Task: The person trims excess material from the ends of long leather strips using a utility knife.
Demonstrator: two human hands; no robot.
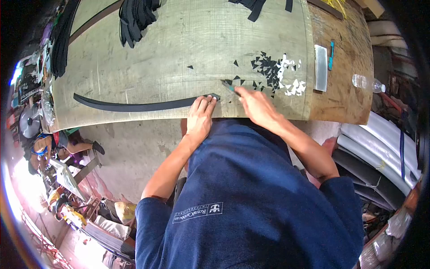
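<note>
A long, curved black strip (134,107) lies along the near edge of the table. On its right end my left hand (201,112) rests, fingers stretched out and pressing it down against the surface. My right hand (257,105) is closed around a slim cutter knife (232,88), and the blade points up and left, at or just above the tabletop beyond the strip's end. Small black triangular offcuts (267,69) and white ones (294,87) are scattered to the right of the knife. A few single black triangles lie farther left.
Bundles of black strips (136,20) lie at the far left of the worn table (179,49). To the right are a grey block (320,67), a teal cutter (331,54) and a clear plastic bottle (367,83). Rolls of sheeting (380,148) stand beside the table. Other people are at the left.
</note>
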